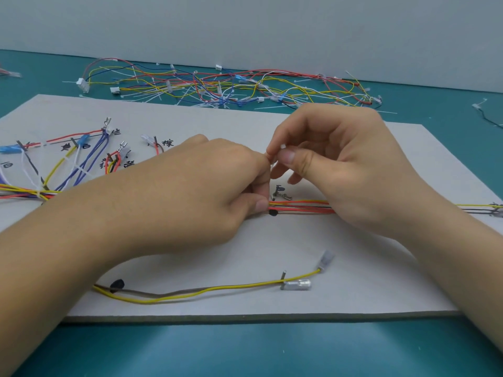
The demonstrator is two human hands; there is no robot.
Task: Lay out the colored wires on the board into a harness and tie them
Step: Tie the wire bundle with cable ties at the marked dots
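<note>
A grey board [272,254] lies on the green mat. A bundle of red, yellow and dark wires [302,206] runs across its middle. My left hand [206,186] grips the bundle with curled fingers, thumb by a black mark [272,212]. My right hand [334,159] pinches the small white head of a cable tie [283,147] just above the bundle, touching my left fingertips. The tie's strap is hidden by my fingers. Branch wires [70,164] fan out at the left to labelled pins. A yellow and a brown wire [206,289] lie near the front edge.
A tangled pile of finished harnesses and white cable ties [223,85] lies on the mat behind the board. Metal pins stand on the board, one at the front [283,278] and one by the bundle [277,191]. Wire ends [495,209] reach past the right edge.
</note>
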